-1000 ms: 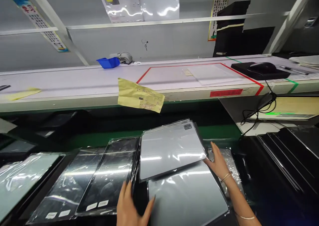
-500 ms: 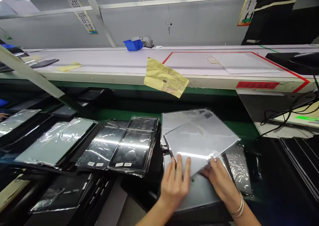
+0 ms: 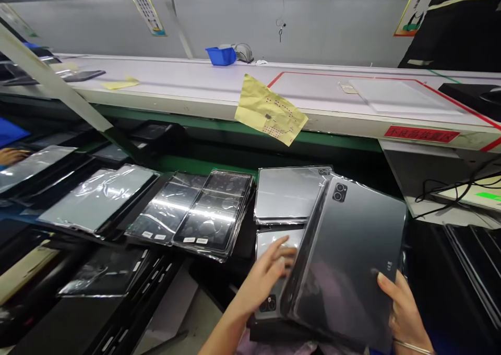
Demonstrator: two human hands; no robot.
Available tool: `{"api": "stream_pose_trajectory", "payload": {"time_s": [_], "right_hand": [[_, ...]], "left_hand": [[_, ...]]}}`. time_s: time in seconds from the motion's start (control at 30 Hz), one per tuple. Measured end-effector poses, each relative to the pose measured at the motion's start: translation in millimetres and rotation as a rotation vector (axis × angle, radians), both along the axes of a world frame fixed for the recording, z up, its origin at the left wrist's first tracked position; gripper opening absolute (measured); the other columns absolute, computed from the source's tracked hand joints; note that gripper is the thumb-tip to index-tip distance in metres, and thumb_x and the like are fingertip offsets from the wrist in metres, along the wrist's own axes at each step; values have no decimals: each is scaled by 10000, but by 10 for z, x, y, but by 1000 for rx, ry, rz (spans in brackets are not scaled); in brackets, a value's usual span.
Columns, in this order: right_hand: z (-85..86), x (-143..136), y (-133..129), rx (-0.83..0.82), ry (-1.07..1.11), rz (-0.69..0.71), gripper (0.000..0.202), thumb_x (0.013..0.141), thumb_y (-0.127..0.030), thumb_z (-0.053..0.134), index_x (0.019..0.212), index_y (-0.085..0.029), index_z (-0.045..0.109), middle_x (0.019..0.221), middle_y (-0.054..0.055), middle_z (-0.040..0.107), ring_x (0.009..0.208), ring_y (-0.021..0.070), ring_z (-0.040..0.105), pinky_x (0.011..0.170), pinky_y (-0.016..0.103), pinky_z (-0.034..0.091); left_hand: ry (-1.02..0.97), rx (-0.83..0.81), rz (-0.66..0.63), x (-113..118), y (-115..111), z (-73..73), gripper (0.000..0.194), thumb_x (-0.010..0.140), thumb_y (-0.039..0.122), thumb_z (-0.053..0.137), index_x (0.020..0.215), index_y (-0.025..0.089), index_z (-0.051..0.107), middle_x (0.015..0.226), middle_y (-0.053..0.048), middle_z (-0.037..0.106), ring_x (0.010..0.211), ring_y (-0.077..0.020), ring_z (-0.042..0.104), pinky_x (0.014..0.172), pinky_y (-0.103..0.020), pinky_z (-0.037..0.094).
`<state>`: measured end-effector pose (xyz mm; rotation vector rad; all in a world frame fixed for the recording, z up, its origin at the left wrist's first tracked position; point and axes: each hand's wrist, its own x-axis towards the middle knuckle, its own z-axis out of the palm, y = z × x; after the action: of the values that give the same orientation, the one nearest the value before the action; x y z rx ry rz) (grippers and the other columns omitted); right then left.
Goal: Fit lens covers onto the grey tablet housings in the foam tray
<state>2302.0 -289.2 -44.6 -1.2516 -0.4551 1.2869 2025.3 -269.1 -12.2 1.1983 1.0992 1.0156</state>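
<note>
My right hand (image 3: pixel 403 305) grips the right edge of a dark grey tablet (image 3: pixel 352 256) in clear film, its back with two camera rings facing up. The tablet is tilted, and more wrapped edges show along its left side. My left hand (image 3: pixel 270 271) has its fingers apart at that left side, above a silver tablet (image 3: pixel 279 236) lying beneath. Whether its fingertips touch the tilted tablet is unclear. Behind them lies another wrapped silver tablet (image 3: pixel 289 194), back up.
To the left are wrapped tablets in stacks (image 3: pixel 215 211) and a pale wrapped panel (image 3: pixel 99 196). A white shelf (image 3: pixel 176 86) runs behind, with a yellow paper (image 3: pixel 270 109) and a blue bin (image 3: pixel 221 56). Another person's hand (image 3: pixel 13 156) shows at far left. Black trays (image 3: pixel 477 261) stand right.
The silver tablet my hands held is no longer between them. A dark grey tablet is now raised in my right hand, which moved right and nearer. The view has shifted slightly.
</note>
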Motion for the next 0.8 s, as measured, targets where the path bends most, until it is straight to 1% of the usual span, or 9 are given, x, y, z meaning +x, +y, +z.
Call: {"api": "stream_pose_trajectory", "payload": {"time_s": [0.07, 0.1, 0.17, 0.23, 0.33, 0.47, 0.63, 0.7, 0.8], "right_hand": [[32, -16, -31, 30, -20, 47, 643, 585, -384, 795, 1177, -210, 615, 1154, 99, 645, 1072, 321, 593, 893, 403, 510], [62, -40, -42, 15, -27, 72, 653, 594, -386, 792, 1197, -222, 604, 1174, 92, 636, 1081, 316, 589, 894, 397, 510], [132, -99, -69, -44, -35, 114, 689, 618, -402, 777, 1252, -236, 565, 1181, 92, 633, 1056, 317, 601, 852, 395, 529], [194, -151, -110, -96, -40, 137, 705, 639, -422, 759, 1282, -234, 539, 1158, 100, 643, 1012, 325, 621, 786, 394, 550], [231, -166, -187, -105, -66, 153, 645, 651, -415, 753, 1240, -225, 571, 1137, 87, 654, 1014, 313, 622, 762, 354, 554], [197, -44, -243, -69, -112, 167, 561, 641, -418, 761, 1144, -208, 626, 1112, 83, 666, 999, 308, 628, 754, 330, 553], [153, 135, -185, -108, -131, 210, 627, 589, -433, 789, 1142, -185, 629, 1074, 120, 674, 907, 339, 652, 714, 379, 564], [147, 168, -167, -97, -120, 200, 659, 577, -425, 798, 1164, -184, 617, 1089, 124, 668, 923, 342, 648, 753, 390, 559], [78, 299, -178, -66, -136, 136, 724, 581, -421, 793, 1235, -213, 563, 1150, 110, 647, 978, 353, 630, 810, 427, 543]], "left_hand": [[-243, -151, -180, 118, -37, 22, 641, 747, 593, 606, 1225, 166, 578, 991, -102, 675, 883, -224, 625, 788, -325, 499], [-302, -182, -205, 177, -67, 36, 631, 720, 581, 646, 1182, 153, 606, 953, -93, 675, 861, -215, 618, 764, -300, 492], [-342, -211, -168, 259, -138, 62, 580, 691, 541, 693, 1099, 132, 643, 903, -77, 670, 798, -190, 600, 702, -262, 477], [-332, -235, -111, 280, -208, 74, 539, 667, 504, 724, 1043, 124, 656, 876, -64, 663, 744, -168, 578, 660, -246, 464], [-291, -239, -43, 246, -277, 47, 490, 630, 449, 763, 977, 118, 663, 881, -58, 658, 746, -164, 565, 664, -245, 461], [-298, -226, -14, 226, -279, -14, 486, 644, 422, 755, 1012, 125, 642, 939, -74, 663, 810, -200, 591, 718, -280, 477], [-274, -198, -37, 246, -204, -27, 501, 661, 426, 743, 1051, 133, 628, 915, -66, 668, 841, -214, 602, 717, -272, 475], [-245, -179, -32, 229, -178, -17, 474, 672, 463, 728, 995, 127, 643, 844, -49, 660, 802, -198, 593, 690, -255, 463], [-195, -163, -30, 151, -165, 14, 428, 702, 516, 685, 816, 103, 665, 721, -37, 629, 678, -156, 560, 616, -233, 429]]}}
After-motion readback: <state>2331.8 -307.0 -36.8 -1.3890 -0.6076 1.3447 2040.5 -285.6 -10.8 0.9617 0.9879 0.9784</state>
